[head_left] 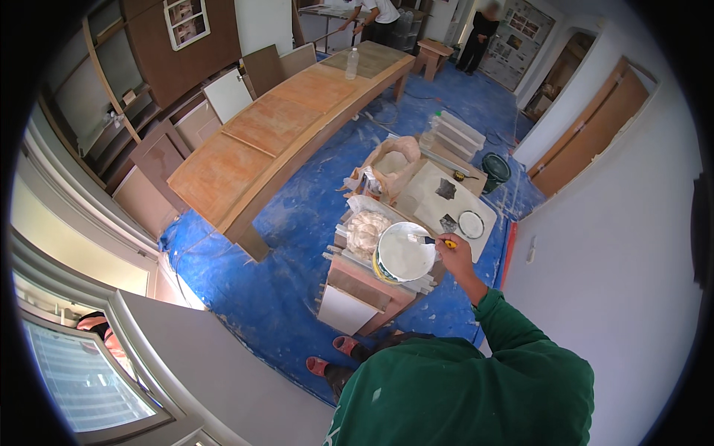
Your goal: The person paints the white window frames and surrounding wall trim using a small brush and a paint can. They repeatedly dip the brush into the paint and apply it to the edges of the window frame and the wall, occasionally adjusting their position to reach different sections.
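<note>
Left hand: out of view; grip cannot be told. Pale bundle (366, 232) sits at slatted stack (342, 258)'s left edge; white bucket (382, 264), pale paste (401, 259) inside, at its near edge. Yellow-ended tool (427, 240) overlaps bucket's mouth; right hand (456, 256) curls around it.

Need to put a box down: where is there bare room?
The long table has a wide bare patch between its near end and the clear bottle. The blue sheet also lies bare between that table and the pinkish stand. The white bucket is crowded by a crumpled bag and the right hand holding a yellow-handled tool.
</note>
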Demonstrator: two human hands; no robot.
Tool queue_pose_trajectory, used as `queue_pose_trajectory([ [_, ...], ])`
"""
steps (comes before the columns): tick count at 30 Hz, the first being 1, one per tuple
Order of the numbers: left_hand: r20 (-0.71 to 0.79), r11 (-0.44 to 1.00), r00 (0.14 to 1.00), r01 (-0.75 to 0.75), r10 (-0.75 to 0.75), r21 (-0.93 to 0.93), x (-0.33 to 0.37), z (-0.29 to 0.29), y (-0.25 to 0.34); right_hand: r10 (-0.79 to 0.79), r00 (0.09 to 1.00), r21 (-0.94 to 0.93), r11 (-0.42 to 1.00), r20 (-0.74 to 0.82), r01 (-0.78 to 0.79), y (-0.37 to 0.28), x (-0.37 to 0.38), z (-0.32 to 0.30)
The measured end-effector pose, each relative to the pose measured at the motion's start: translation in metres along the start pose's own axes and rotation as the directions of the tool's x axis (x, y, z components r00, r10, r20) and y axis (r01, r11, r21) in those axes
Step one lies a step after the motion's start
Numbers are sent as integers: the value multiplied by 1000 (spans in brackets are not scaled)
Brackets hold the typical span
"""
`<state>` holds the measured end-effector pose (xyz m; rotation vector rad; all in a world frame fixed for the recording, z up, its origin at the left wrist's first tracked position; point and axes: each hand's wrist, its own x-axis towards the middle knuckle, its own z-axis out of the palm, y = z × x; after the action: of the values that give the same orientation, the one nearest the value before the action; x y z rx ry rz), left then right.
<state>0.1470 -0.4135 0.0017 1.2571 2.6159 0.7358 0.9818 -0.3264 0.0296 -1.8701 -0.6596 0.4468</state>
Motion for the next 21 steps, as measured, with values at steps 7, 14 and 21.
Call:
queue_pose_trajectory([
  [7,47,996,999,18,-23,90,-15,-30,80,24,999,-24,999,31,-23,-1,2,4],
  [14,121,988,991,42,-60,147,-32,-57,137,34,998,-22,999,58,-32,1,3,2],
  [21,153,980,985,53,-83,192,-44,-75,172,93,993,-95,992,73,-86,11,5,3],
])
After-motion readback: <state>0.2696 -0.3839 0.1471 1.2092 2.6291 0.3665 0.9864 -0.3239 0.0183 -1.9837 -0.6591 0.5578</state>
